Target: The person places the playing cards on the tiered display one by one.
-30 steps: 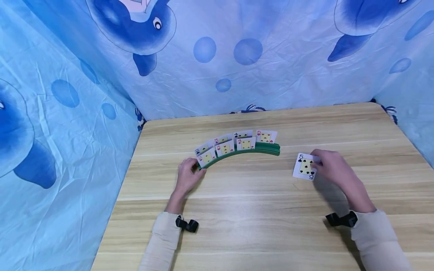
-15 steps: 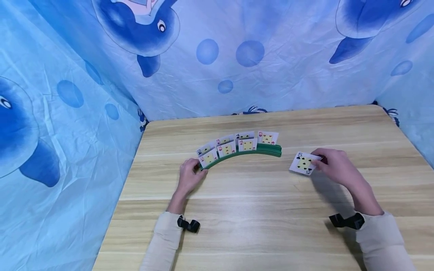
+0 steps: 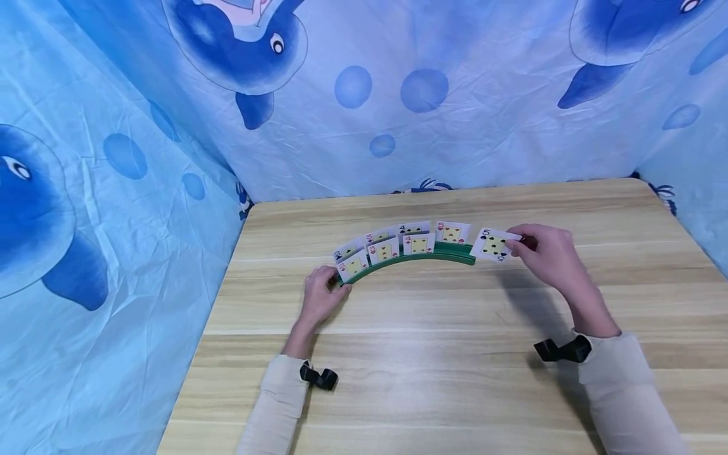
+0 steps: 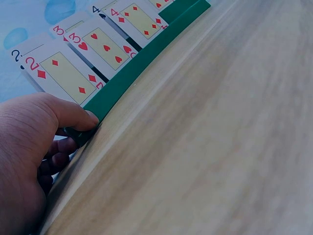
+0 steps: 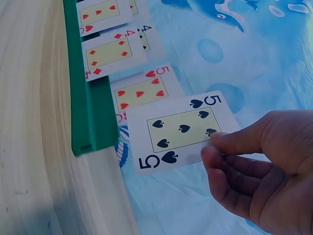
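My right hand (image 3: 543, 254) pinches a five of spades playing card (image 3: 490, 246) by its right edge, thumb on its face. The card is in the air, tilted, just off the right end of a curved green card holder (image 3: 455, 251). With thumb and fingers, my left hand (image 4: 29, 142) grips the holder's left end. In its front row stand the two of diamonds (image 4: 66, 73), three of hearts (image 4: 105, 46) and four of diamonds (image 5: 108, 54). Several cards stand behind them, among them the five of hearts (image 5: 139, 93) at the right, with bare green slot in front of it.
The holder stands on a light wooden table (image 3: 409, 354), nearer its far edge. Blue cloth (image 3: 381, 114) printed with whales hangs behind and at both sides. A black strap with a small device sits on each wrist.
The right hand has raised the five of spades and brought it up and left, close to the holder's right end. The left hand stays on the holder. The head view has shifted slightly.
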Motion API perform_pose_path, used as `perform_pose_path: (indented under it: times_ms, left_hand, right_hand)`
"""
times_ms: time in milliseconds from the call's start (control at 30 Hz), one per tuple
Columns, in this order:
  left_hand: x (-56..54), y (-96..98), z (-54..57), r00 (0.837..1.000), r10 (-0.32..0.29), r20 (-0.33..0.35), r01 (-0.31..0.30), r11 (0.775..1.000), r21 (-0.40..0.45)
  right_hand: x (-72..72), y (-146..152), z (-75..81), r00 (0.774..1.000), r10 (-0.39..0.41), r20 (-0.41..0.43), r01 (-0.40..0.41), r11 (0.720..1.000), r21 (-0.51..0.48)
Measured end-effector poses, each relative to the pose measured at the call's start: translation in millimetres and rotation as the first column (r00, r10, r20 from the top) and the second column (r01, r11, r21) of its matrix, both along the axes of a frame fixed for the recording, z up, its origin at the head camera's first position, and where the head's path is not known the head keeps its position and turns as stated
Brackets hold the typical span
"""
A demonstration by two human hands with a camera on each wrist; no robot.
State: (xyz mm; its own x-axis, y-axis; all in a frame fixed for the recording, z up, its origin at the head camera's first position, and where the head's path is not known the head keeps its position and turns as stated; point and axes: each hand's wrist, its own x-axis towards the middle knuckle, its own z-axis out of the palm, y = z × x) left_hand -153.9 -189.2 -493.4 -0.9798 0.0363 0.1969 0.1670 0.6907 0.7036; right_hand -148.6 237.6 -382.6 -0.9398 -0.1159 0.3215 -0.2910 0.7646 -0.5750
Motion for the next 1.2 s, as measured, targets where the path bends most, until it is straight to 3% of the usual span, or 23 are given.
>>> perform_pose_path:
  times_ms: [300,867,1200]
  left_hand:
    - [-0.3,1.1,0.6,1.000,-0.004,-0.026,0.004,1.000,-0.008]
    - [-1.3,1.5,0.5,1.000,-0.010,-0.013,0.010,1.000,-0.003]
    - [-1.3,0.1,0.2,1.000,-0.007,-0.018,0.007,1.000,-0.020]
  right_hand:
    - [-15.4,-18.9,-6.6,0.999,0.017,-0.048,-0.019,0.999,-0.043]
    - [-28.6,-42.3,-19.5,0.996,0.060,0.062,-0.056,0.997,-0.060]
    - [-32.7,-46.2,-24.2,0.995,0.067,0.067,-0.066,0.997,-0.027]
